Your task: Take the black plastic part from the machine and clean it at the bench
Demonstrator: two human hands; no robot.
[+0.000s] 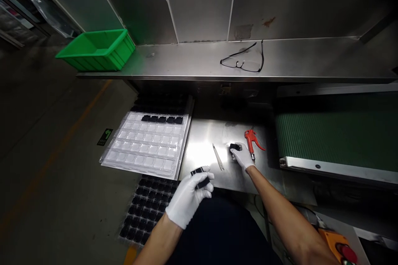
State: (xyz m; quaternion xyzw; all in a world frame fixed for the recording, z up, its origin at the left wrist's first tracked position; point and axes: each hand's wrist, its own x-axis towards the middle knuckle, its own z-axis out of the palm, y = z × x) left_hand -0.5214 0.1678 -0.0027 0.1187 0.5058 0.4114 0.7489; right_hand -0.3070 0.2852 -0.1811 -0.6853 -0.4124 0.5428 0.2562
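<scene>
My left hand [185, 198], in a white glove, is closed on a small black block-shaped part [203, 183] with pale edges, held just in front of the steel bench. Over the bench, my gloved right hand [244, 158] pinches another small black part [235, 148]. Whether that part touches the steel, I cannot tell. Between the hands lies a thin pointed metal tool [218, 157]. A red air blow gun [251, 140] lies right beside my right hand. Left of the hands, a white moulded tray [139, 149] has several black parts [162, 119] in one row.
Black-filled trays lie behind [161, 103] and below [149, 207] the white one. A steel shelf [186, 62] above carries a green bin [96, 51] and eyeglasses [244, 64]. A green conveyor belt [338, 130] stands at right, with a red button [348, 253] low in front.
</scene>
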